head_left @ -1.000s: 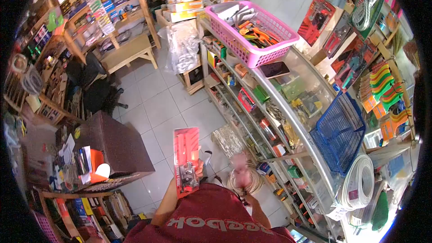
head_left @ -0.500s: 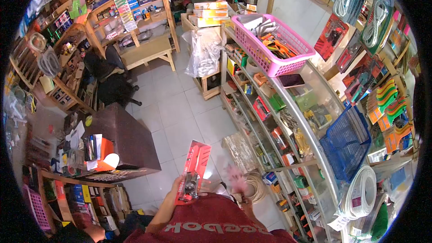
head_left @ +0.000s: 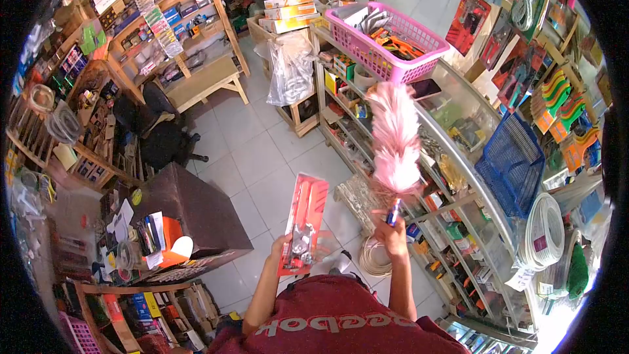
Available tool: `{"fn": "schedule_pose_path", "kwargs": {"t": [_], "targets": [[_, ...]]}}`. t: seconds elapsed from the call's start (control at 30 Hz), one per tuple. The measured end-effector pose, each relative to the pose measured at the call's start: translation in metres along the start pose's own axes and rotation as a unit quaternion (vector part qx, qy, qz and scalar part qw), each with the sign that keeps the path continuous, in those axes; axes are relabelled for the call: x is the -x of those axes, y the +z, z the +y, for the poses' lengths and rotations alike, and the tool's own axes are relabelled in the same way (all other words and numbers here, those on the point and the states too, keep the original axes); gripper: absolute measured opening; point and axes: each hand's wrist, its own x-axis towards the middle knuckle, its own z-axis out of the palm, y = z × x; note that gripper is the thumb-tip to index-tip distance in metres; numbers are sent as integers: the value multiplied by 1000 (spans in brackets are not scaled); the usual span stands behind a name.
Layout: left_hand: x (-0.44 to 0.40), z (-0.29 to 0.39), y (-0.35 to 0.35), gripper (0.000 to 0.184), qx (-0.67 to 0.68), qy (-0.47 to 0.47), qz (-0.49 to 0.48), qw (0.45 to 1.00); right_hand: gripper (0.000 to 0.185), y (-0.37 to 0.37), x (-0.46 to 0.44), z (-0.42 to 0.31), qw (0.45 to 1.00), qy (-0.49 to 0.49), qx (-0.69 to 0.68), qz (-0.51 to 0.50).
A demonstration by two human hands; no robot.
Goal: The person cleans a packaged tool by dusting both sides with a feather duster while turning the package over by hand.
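My left hand (head_left: 278, 250) is closed on the edge of a red blister pack (head_left: 308, 206) with a metal tool inside. The tool's exact kind is not clear. Held upright in my right hand (head_left: 394, 238) is a feather duster (head_left: 395, 141) with pink feathers and a blue handle. Its feathers rise in front of the glass display counter, just below the pink basket (head_left: 419, 69); whether they touch the counter I cannot tell. Both hands are in front of my chest, the pack left of the duster.
A curved glass display counter (head_left: 458, 177) runs along the right, with a blue basket (head_left: 514, 164) and coiled white cable (head_left: 543, 231) on it. On the left stands a dark brown desk (head_left: 203, 206). Behind it is a black chair (head_left: 164, 137). A wooden bench (head_left: 203, 82) stands farther back.
My right hand has swung the duster up from low beside my body to in front of the counter. The red pack has moved up and right in view. The camera view has shifted slightly.
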Motion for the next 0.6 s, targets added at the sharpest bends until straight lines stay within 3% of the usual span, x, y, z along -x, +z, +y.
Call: {"fn": "schedule_pose_path", "kwargs": {"t": [0.03,0.1,0.13,0.23,0.27,0.3,0.33,0.37,0.43,0.5,0.53,0.57,0.6], "targets": [[-9,5,0,78,20,0,-34,999,23,8,12,-23,999,-18,34,17],[-26,19,2,77,30,-8,-90,995,24,-14,16,-10,980,-175,91,27],[-33,24,5,77,22,-13,-109,994,19,-17,17,1,954,-203,183,120],[-43,38,22,75,-42,0,-133,990,14,-15,24,22,977,-131,166,11],[-44,42,30,74,-76,12,-131,988,11,-6,20,40,968,-160,183,-54],[-42,46,34,73,-109,24,-126,986,15,-6,21,61,983,-19,100,-154],[-42,50,24,71,-182,-8,-45,982,10,4,20,95,983,127,-20,-129],[-39,50,5,69,-251,-45,38,966,7,17,19,116,940,-92,305,-117],[-30,50,-3,66,-246,-37,55,967,9,31,28,100,962,20,247,-118],[-27,50,7,63,-113,59,-81,989,9,42,28,87,984,21,148,-94],[-20,53,34,62,-130,125,-74,981,9,47,25,84,992,16,96,-76],[-16,57,33,63,-149,121,-57,980,9,52,19,87,997,0,-2,-78],[-8,58,30,63,-165,116,-38,979,8,55,11,87,994,-24,12,-102]]}}
